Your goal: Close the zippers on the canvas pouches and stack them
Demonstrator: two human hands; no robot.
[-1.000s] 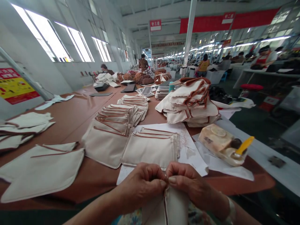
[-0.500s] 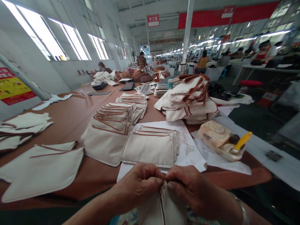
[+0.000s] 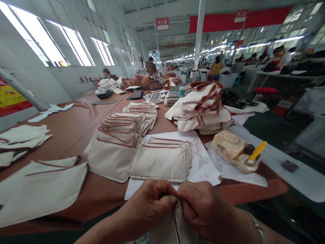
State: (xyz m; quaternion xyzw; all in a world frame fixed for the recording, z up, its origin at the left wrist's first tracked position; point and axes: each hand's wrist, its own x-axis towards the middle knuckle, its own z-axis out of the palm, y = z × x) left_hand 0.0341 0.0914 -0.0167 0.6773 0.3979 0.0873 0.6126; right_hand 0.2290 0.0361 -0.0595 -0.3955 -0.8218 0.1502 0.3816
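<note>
Between my two hands is a cream fabric pouch (image 3: pixel 167 227) with a brown-edged opening running down its middle, held low at the table's front edge. My left hand (image 3: pixel 156 206) pinches the far end of that edge between thumb and fingers. Right beside it, my right hand (image 3: pixel 203 206) is closed on the same end, its thumb mostly hidden. The fingertips of both hands nearly touch. Just beyond them lies a row of flat cream pouches (image 3: pixel 158 162) with brown edges, partly on a white paper sheet (image 3: pixel 203 156).
More overlapping pouches (image 3: pixel 111 157) stretch back along the brown table (image 3: pixel 83 117). Other cream pieces (image 3: pixel 50 186) lie at the left. A tall pile of cream pieces (image 3: pixel 200 108) stands right of centre. Near the right edge sits a cut plastic jug (image 3: pixel 228 145) with a yellow-handled brush (image 3: pixel 257 151).
The view has shifted slightly, so the table's things sit a little further left. My right thumb has tucked out of sight; both hands keep hold of the pouch's end.
</note>
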